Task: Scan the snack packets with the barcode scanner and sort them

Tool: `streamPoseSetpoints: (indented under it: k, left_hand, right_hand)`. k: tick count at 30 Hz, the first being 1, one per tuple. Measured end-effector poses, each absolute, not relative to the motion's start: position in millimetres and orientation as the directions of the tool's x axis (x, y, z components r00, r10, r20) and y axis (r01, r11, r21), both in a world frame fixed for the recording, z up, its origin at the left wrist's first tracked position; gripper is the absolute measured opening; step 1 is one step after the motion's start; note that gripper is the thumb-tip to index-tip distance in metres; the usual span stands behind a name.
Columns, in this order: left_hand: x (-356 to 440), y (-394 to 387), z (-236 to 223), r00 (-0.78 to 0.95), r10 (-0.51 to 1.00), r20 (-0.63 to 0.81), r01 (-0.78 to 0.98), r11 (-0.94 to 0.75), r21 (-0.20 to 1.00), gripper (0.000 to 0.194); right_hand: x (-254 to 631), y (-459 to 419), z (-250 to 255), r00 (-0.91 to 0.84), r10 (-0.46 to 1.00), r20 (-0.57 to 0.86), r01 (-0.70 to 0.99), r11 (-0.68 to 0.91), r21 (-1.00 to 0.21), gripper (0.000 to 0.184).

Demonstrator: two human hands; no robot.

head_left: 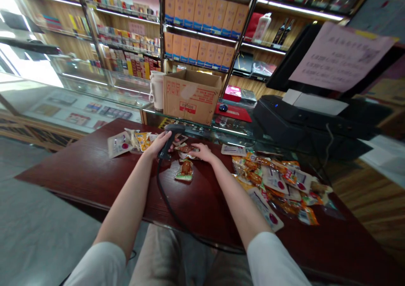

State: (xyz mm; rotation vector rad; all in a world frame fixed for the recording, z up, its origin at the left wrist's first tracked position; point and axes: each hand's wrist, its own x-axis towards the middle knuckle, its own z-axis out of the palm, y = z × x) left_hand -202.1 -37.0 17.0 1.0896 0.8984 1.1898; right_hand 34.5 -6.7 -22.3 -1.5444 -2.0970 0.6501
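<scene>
Left hand [158, 144] grips black corded barcode scanner [169, 141]; open right hand [204, 152] partly hides glossy snack packet [186, 149] on dark-red wooden counter [95, 172].

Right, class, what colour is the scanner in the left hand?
The scanner is black, clearest in the head view.

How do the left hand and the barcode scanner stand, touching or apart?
Touching: the head view shows the left hand wrapped around the grip of the corded barcode scanner.
</scene>
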Motion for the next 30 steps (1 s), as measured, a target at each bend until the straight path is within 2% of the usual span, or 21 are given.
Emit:
streamPoseSetpoints:
  k: [3, 7, 11, 14, 18, 21, 25, 30]
  left_hand:
    - [-201.7, -34.3, 14.6, 0.161, 0.987, 0.001, -0.259, 0.042, 0.965, 0.036]
    - [-191.7, -34.2, 13.7, 0.178, 0.984, 0.009, -0.223, 0.031, 0.974, 0.036]
    - [-176.1, -43.4, 17.3, 0.268, 0.963, 0.015, -0.198, 0.039, 0.979, 0.04]
    - [-163.9, -53.5, 18.9, 0.34, 0.94, -0.003, -0.231, 0.087, 0.969, 0.042]
    - [-152.3, -62.1, 19.0, 0.418, 0.908, 0.008, -0.274, 0.118, 0.954, 0.045]
    - [-148.3, -65.2, 21.0, 0.452, 0.892, -0.001, -0.223, 0.114, 0.968, 0.048]
    - [-146.7, -67.4, 23.0, 0.475, 0.88, -0.026, -0.161, 0.116, 0.98, 0.053]
    - [-146.2, -67.6, 21.7, 0.494, 0.869, -0.027, -0.156, 0.12, 0.98, 0.055]
  right_hand:
    - [44.3, -6.1, -20.7, -0.251, 0.966, 0.069, 0.732, 0.236, -0.639, 0.048]
    - [74.2, -10.5, -19.8, -0.121, 0.974, 0.19, 0.636, 0.223, -0.738, 0.039]
    - [105.3, -24.1, -24.7, 0.006, 0.974, 0.225, 0.311, 0.212, -0.926, 0.037]
    - [119.1, -36.7, -28.8, 0.056, 0.982, 0.18, 0.045, 0.178, -0.983, 0.042]
    - [125.3, -49.8, -27.7, 0.052, 0.989, 0.139, -0.26, 0.148, -0.954, 0.045]
    - [125.4, -55.9, -21.6, 0.002, 0.992, 0.123, -0.404, 0.113, -0.908, 0.042]
    - [124.0, -58.4, -14.1, -0.007, 0.993, 0.116, -0.527, 0.095, -0.845, 0.041]
    - [124.9, -56.7, -15.6, 0.018, 0.996, 0.09, -0.575, 0.084, -0.814, 0.021]
